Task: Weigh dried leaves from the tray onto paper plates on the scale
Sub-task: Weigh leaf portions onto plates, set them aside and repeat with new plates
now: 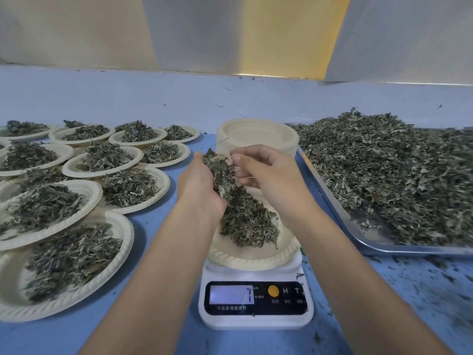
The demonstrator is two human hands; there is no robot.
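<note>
Left grip (202,185) cupped round a handful of dried leaves (220,172). Right grip (266,175) pinches at that handful, fingers curled. Directly below both: paper plate (253,257) on the scale (256,319), small pile (248,226) already on it. Display (231,295) shows what looks like a 7, rest unreadable. This portion looks mid-fill to me. Left of the grips: many filled plates (76,252) on the desk (384,303), done. Right of them: tray (371,237) heaped high. Just beyond: stack of empty plates (256,134). Plenty left to weigh.
</note>
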